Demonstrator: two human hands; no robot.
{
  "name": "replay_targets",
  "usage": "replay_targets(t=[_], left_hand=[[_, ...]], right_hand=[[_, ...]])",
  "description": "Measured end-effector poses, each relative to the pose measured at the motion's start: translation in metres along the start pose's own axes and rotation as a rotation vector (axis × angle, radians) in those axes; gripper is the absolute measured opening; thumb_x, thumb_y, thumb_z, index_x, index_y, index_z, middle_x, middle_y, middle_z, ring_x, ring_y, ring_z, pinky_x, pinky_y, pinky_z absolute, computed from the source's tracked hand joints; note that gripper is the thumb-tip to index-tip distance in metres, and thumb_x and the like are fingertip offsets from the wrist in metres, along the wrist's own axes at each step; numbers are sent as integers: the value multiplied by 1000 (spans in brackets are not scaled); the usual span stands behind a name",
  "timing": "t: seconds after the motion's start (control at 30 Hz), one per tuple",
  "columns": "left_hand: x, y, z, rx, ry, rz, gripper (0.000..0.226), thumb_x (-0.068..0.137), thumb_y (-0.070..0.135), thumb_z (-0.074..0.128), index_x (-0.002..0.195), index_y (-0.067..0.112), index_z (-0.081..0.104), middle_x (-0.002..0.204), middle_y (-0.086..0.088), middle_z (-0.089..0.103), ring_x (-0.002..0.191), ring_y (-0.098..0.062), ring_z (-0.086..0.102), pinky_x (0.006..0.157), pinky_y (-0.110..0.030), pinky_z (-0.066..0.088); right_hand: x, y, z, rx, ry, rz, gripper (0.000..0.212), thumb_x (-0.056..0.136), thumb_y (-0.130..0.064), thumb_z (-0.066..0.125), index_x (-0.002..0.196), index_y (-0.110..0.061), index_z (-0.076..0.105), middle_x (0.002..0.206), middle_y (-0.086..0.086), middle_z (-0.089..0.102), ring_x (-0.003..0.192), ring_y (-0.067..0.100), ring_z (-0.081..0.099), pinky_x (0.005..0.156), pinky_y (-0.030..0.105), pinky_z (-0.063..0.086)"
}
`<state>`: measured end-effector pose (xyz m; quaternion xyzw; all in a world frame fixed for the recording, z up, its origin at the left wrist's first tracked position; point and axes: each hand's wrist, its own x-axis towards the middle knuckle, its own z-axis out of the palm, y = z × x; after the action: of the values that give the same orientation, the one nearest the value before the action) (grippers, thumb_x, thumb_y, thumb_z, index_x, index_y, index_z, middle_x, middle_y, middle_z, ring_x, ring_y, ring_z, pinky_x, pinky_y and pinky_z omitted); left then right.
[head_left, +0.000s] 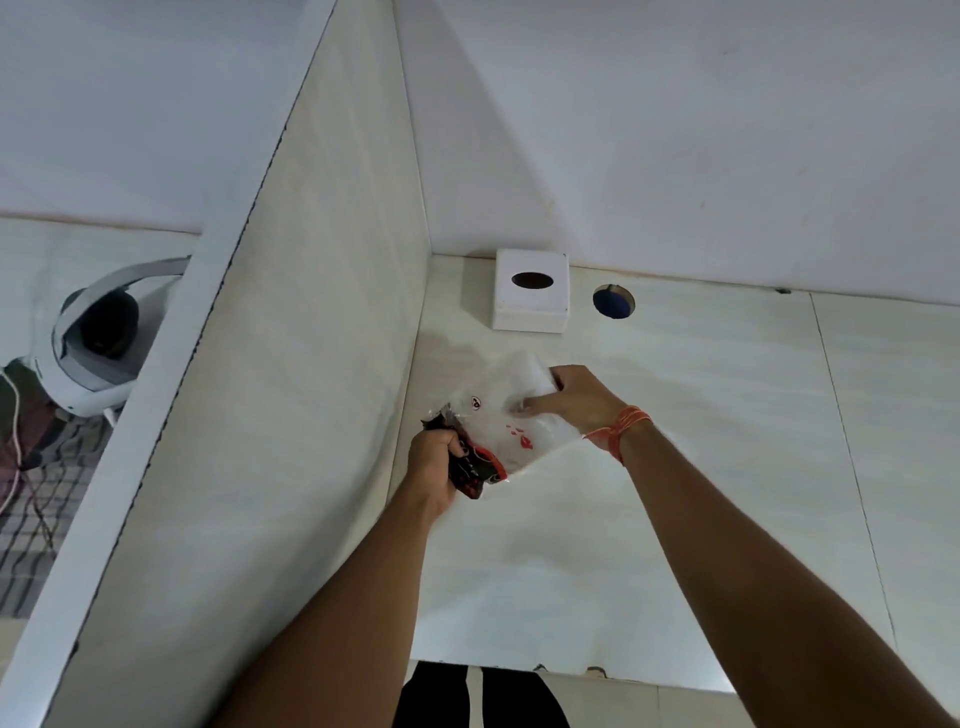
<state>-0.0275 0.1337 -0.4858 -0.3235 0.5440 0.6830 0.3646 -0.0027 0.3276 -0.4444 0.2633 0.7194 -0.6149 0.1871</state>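
The left hand (434, 462) has its fingers curled tight round a black and red cloth (475, 470). The cloth sits at the low end of a clear bag (511, 415). The right hand (566, 397) grips the top part of the bag, with fingers and thumb wrapped round it. Both things are held up in the air, just above the table (701, 493) and close to the side wall (291, 364). I think the cloth is partway through the mouth of the bag, but I cannot tell if it is going in or coming out. The next move needs the right hand to keep the bag steady while the left hand works the cloth. The wall is very near on the left, so there is little room there. The white box (531, 291) and round hole (614, 301) are farther back. There is lots of room to the right.
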Motion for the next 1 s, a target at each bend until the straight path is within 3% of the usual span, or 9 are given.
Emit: replay_targets(t=[0.13, 0.3, 0.47, 0.6, 0.7, 0.77, 0.8, 0.9, 1.0], left_hand=[[6, -2, -9, -16, 99, -1, 41, 73, -12, 39, 109, -2, 55, 88, -16, 62, 78, -33, 62, 65, -37, 51], [16, -1, -7, 51, 321, 69, 45, 80, -10, 54, 121, 6, 53, 107, -16, 63, 95, -37, 64, 79, -49, 55], [23, -1, 2, 334, 447, 110, 62, 75, 7, 77, 131, -1, 50, 127, -16, 62, 113, -36, 63, 93, -40, 53], [23, 11, 11, 369, 527, 58, 64, 83, 35, 67, 130, -5, 51, 131, -19, 59, 115, -35, 61, 81, -35, 50], [5, 28, 28, 438, 686, 373, 65, 83, 45, 49, 124, -6, 55, 125, -21, 61, 117, -38, 56, 85, -36, 47], [-4, 38, 40, 373, 543, 599, 71, 79, 56, 39, 122, 1, 56, 120, -16, 63, 111, -37, 59, 93, -44, 49], [-6, 44, 47, 303, 390, 584, 70, 79, 63, 39, 117, 7, 58, 114, -12, 64, 104, -35, 62, 92, -44, 50], [-4, 53, 57, 106, -71, 179, 77, 76, 82, 41, 109, 16, 66, 113, -12, 71, 105, -32, 66, 96, -46, 52], [3, 44, 57, 70, -79, 139, 43, 86, 61, 53, 99, 23, 71, 99, -4, 74, 90, -24, 68, 77, -36, 57]], right_hand=[[-4, -7, -26, 341, 103, -40, 50, 61, -5, 85, 107, -4, 68, 105, 12, 75, 96, 35, 71, 74, 40, 60], [-4, -19, -42, 682, 61, -166, 28, 83, 0, 66, 106, -15, 70, 106, 6, 74, 95, 25, 72, 74, 37, 59], [14, -18, 1, 688, -50, -66, 34, 81, 1, 68, 115, -4, 66, 103, 12, 73, 92, 29, 71, 73, 41, 60], [25, -1, 14, 678, -22, 47, 36, 80, -4, 73, 116, -4, 66, 109, 14, 71, 101, 33, 68, 83, 50, 59], [26, 10, 2, 701, -10, 52, 37, 76, -8, 74, 112, -9, 68, 105, 10, 73, 102, 33, 67, 75, 42, 59], [24, 13, -5, 700, -27, 50, 37, 74, -10, 73, 111, -11, 68, 102, 8, 73, 99, 30, 68, 71, 40, 59], [23, 13, -8, 702, -42, 53, 38, 73, -11, 73, 111, -12, 68, 102, 8, 73, 98, 29, 69, 71, 40, 59], [24, 10, -5, 687, -100, 49, 45, 73, -12, 73, 117, -11, 66, 107, 10, 72, 100, 29, 69, 73, 42, 59], [31, 12, 7, 623, -75, 36, 54, 71, -12, 76, 123, -8, 63, 113, 14, 71, 103, 33, 68, 78, 48, 59]])
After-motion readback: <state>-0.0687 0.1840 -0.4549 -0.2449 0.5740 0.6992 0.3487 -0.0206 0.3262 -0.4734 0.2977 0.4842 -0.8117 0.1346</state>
